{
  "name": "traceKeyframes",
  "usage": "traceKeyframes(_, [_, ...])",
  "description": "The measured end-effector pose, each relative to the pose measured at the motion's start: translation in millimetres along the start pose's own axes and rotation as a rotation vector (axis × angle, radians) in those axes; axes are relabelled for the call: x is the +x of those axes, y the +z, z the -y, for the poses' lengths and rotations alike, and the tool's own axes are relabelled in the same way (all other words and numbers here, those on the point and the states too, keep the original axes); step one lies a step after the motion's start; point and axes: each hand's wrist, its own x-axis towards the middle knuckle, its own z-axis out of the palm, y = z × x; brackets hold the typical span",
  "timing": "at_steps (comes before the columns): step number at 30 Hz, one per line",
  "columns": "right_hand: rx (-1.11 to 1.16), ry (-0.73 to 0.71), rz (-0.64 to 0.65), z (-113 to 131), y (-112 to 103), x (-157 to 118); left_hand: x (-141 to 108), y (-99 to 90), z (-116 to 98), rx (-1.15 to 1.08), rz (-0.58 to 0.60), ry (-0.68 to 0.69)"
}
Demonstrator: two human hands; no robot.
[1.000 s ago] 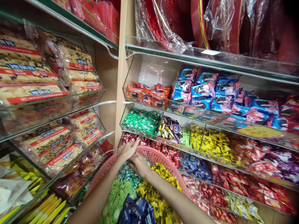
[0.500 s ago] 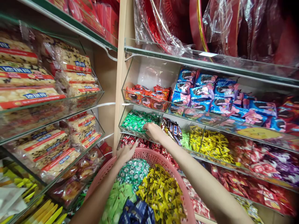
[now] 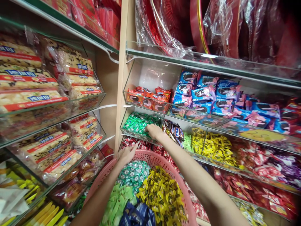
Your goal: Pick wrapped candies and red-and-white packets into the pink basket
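Note:
A pink perforated basket (image 3: 157,155) stands in front of me. In it lie green-wrapped candies (image 3: 133,175), yellow-wrapped candies (image 3: 163,196), pale green packets (image 3: 121,201) and dark blue packets (image 3: 137,215). My left hand (image 3: 126,154) is closed over the basket's far left rim, its fingertips partly hidden. At the front edge of a clear shelf bin (image 3: 135,133), my right hand (image 3: 155,131) is closed, fingers curled beside the green candies (image 3: 139,123). What it grips is hidden.
Packaged puffed-rice bars (image 3: 44,95) fill the glass shelves on the left. Blue-wrapped snacks (image 3: 203,94) and red-wrapped snacks (image 3: 152,94) sit above my hands. Chocolate bars (image 3: 175,130) and yellow candies (image 3: 215,146) lie right of the green bin. A wooden upright (image 3: 120,78) separates the shelves.
The view has shifted very slightly, with the shelves a little lower and to the right. Both hands keep almost the same places, and the basket's contents look the same.

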Motion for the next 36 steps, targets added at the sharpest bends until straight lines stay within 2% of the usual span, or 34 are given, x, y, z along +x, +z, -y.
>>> traceKeyframes(5, [0.005, 0.024, -0.012, 5, -3, -2, 2, 1.0, -2, 0.005, -0.005, 0.027])
traceKeyframes(8, [0.042, 0.052, -0.095, 4, -8, -9, 2, 0.2, -1, 0.003, 0.004, 0.029])
traceKeyframes(10, [0.201, 0.020, -0.203, 2, -9, -16, 2, -0.7, -1, -0.004, 0.007, 0.029])
traceKeyframes(12, [0.498, -0.059, -0.262, -1, -9, -26, 2, -1.5, 0, -0.007, 0.005, 0.025])
traceKeyframes(14, [0.845, -0.130, -0.197, -2, -7, -38, 3, -2.1, 0, -0.005, 0.004, 0.023])
traceKeyframes(16, [1.135, -0.152, -0.077, -1, -3, -50, 4, -2.0, -1, 0.000, 0.007, 0.016])
traceKeyframes(18, [1.316, -0.137, 0.028, 1, 3, -61, 4, -1.4, -2, 0.002, 0.008, 0.008])
traceKeyframes(20, [1.399, -0.114, 0.096, 5, 15, -70, 5, -0.5, -3, -0.002, 0.009, 0.008])
traceKeyframes(23, [1.368, -0.074, 0.187, 16, 49, -81, 5, 0.4, -4, -0.006, 0.004, 0.027])
traceKeyframes(25, [1.227, -0.068, 0.213, 25, 79, -87, 4, 0.1, -5, -0.005, 0.000, 0.035])
traceKeyframes(29, [0.850, -0.153, 0.137, 42, 127, -97, 1, -2.5, -6, -0.001, 0.002, 0.026])
traceKeyframes(33, [0.660, -0.211, 0.143, 51, 142, -99, -2, -4.7, -8, -0.003, 0.008, 0.001])
traceKeyframes(36, [0.646, -0.260, 0.175, 50, 144, -95, -2, -4.1, -7, -0.010, 0.005, 0.002])
